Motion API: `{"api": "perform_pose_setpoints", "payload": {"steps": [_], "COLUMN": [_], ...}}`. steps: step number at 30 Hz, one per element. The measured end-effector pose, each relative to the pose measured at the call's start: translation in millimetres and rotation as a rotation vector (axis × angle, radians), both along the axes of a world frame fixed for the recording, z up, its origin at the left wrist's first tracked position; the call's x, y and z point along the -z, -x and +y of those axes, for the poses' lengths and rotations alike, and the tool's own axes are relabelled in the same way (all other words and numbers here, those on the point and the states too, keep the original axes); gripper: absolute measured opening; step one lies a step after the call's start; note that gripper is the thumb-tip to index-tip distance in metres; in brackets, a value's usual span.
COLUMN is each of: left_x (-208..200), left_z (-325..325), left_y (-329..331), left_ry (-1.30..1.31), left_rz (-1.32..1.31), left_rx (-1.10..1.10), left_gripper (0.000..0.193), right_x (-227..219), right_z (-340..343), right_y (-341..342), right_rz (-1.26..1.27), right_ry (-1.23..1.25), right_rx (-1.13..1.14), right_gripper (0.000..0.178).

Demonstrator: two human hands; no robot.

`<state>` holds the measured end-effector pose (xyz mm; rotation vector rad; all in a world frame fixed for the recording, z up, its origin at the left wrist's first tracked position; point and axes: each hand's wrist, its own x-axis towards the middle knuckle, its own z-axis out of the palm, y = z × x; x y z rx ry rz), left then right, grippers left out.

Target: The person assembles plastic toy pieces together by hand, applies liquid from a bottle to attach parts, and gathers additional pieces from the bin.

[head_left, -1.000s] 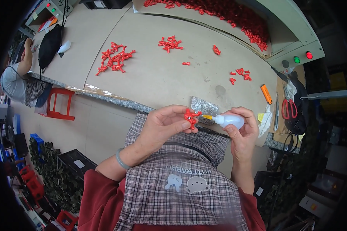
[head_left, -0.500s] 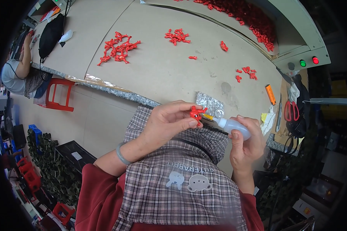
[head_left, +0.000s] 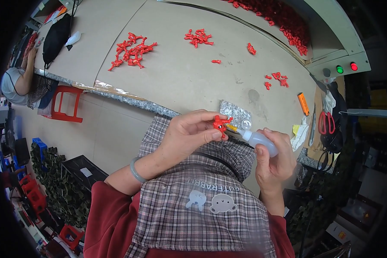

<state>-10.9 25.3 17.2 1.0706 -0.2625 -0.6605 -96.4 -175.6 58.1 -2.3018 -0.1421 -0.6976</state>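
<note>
Fingers (head_left: 204, 116) of the left hand (head_left: 182, 134) pinch a red plastic figure (head_left: 219, 124); right of it, the right hand (head_left: 278, 162) holds a round whitish plastic bottle (head_left: 260, 142). Dabbing seems underway; the yellow tip (head_left: 232, 128) next needs care.

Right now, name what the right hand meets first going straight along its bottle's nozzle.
The right hand, bottle first, would likely meet the red figure in the left hand; whether the yellow tip touches it is unclear.

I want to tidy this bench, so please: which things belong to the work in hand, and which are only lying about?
Seemingly in the work:
red figurine, left hand
squeeze bottle, right hand
loose red parts

Probably just lying about:
red-handled scissors
orange slim item
crumpled white paper
</note>
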Motion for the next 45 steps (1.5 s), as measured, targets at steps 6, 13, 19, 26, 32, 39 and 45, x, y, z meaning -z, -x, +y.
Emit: {"api": "perform_pose_setpoints", "payload": {"steps": [6, 13, 19, 26, 32, 39, 45], "left_x": [-0.2, 0.1, 1.8, 2.0, 0.5, -2.0, 5.4], "left_z": [0.0, 0.0, -0.6, 0.9, 2.1, -3.3, 1.4], "left_y": [-0.1, 0.1, 0.4, -0.1, -0.1, -2.5, 0.0], "left_ry": [-0.01, -0.011, -0.004, -0.019, -0.027, -0.03, 0.003], "left_rz": [0.009, 0.031, 0.028, 0.041, 0.043, 0.111, 0.153], "left_rx": [0.001, 0.006, 0.004, 0.013, 0.018, 0.025, 0.016], "left_gripper": [0.034, 0.033, 0.033, 0.033, 0.034, 0.035, 0.035], "right_x": [-1.3, -1.1, -0.1, -0.3, -0.3, 7.6, 23.2], "right_z": [1.1, 1.9, 2.0, 3.6, 4.6, -7.2, -28.3], "right_y": [-0.6, 0.5, 2.0, 2.0, 1.8, 7.2, -13.0], "right_rz": [-0.014, -0.039, -0.046, -0.047, -0.041, 0.039, 0.065], "right_ry": [0.055, 0.097, 0.114, 0.126, 0.122, -0.244, -0.894], "right_rx": [-0.007, -0.009, 0.005, 0.012, 0.012, 0.02, 0.067], "right_gripper": [0.036, 0.039, 0.04, 0.04, 0.04, 0.04, 0.042]}}
